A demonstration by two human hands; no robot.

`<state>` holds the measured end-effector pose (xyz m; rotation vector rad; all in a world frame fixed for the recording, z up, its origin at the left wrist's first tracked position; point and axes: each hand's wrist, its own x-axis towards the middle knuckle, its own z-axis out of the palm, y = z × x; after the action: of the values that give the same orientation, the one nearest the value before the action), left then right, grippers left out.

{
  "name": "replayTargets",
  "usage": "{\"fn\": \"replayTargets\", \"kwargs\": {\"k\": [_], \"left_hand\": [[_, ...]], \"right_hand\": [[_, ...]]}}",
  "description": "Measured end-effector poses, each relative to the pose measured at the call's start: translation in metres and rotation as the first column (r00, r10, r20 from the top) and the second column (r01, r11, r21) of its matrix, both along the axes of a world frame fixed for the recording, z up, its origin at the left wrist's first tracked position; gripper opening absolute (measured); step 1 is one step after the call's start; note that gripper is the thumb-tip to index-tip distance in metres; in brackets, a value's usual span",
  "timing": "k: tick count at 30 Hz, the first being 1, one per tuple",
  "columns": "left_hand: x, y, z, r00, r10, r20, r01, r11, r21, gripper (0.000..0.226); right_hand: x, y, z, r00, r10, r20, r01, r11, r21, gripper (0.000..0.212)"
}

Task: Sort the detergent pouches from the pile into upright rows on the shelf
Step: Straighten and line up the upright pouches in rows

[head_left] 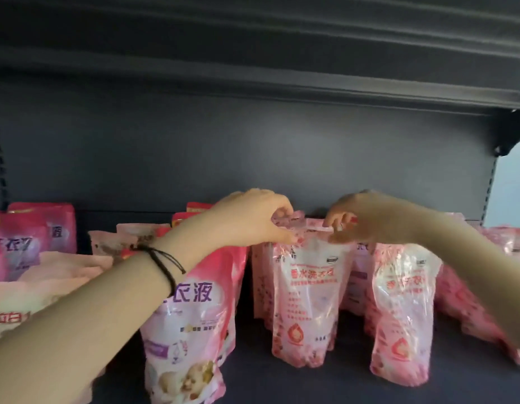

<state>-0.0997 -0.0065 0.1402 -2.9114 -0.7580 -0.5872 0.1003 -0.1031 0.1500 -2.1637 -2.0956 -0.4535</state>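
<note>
While we reach in with both bare arms, the nearest thing to us is a large pink pouch (191, 322) with purple lettering. It stands at the front left of the dark shelf (282, 386). Our left forearm crosses above it, a black cord bracelet (165, 266) at the wrist.

Just to its right, a little further in, stands the clear pink pouch (307, 295) we are handling. It is upright on its base, with a matching pouch (401, 319) beside it on the right. The left grip (253, 220) pinches its top seam at the left corner, thumb below and fingers curled over. The right grip (358, 223) pinches the right corner the same way.

We judge the pouch soft and liquid-filled: heavy low down, saggy, with a slippery glossy film. The flat sealed top looks like the firmest place to hold, and a hand under the base would help in lifting.

Further back, a far-left group (25, 246) of pink pouches stands upright, and a slumped heap (471, 301) lies at the right. Behind everything rises the dark back panel (253, 147).
</note>
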Motion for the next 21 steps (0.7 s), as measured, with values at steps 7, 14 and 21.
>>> {"fn": "replayTargets", "kwargs": {"k": [7, 14, 21], "left_hand": [[0.046, 0.012, -0.014, 0.99, 0.129, -0.058, -0.136, 0.982, -0.133, 0.03], [0.025, 0.01, 0.004, 0.973, 0.132, 0.191, -0.045, 0.913, -0.406, 0.01], [0.027, -0.011, 0.02, 0.414, 0.301, 0.859, 0.596, 0.624, -0.506, 0.015]], "right_hand": [[0.025, 0.018, -0.009, 0.998, -0.043, -0.042, 0.036, 0.987, -0.155, 0.052], [0.031, 0.008, 0.008, 0.921, 0.085, -0.379, -0.106, 0.994, -0.034, 0.014], [0.024, -0.008, 0.023, 0.275, 0.515, -0.812, -0.133, 0.857, 0.498, 0.012]]}}
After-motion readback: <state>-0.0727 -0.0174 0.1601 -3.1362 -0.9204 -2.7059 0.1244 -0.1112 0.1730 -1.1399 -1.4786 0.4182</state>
